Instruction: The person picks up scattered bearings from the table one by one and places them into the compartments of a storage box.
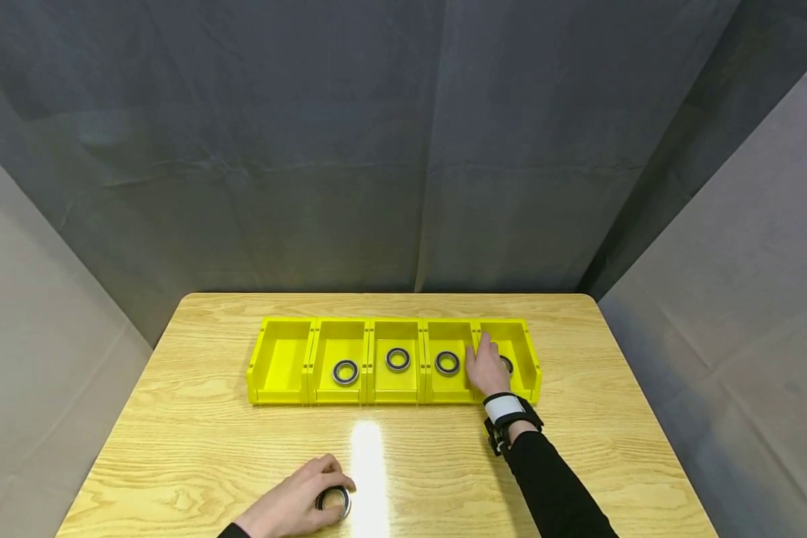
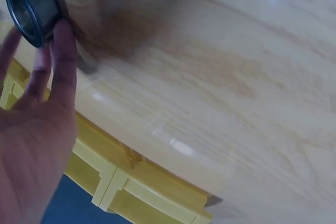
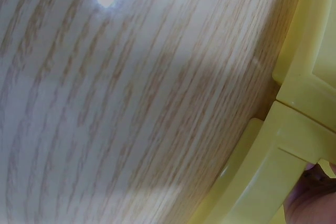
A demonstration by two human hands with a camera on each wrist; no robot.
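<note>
Near the front of the table, my left hand grips a ball bearing, a steel ring with a dark seal. In the left wrist view the bearing stands tilted at the fingertips. My right hand reaches into the rightmost compartment of a yellow bin row, thumb spread from the index finger. Another bearing lies in that compartment, partly covered by the hand. In the right wrist view only a bit of the hand shows behind the yellow bin wall.
Three more bearings lie singly in the middle compartments: one left, one central, one right. The leftmost compartment shows its bare floor. Grey curtains enclose the wooden table at back and sides.
</note>
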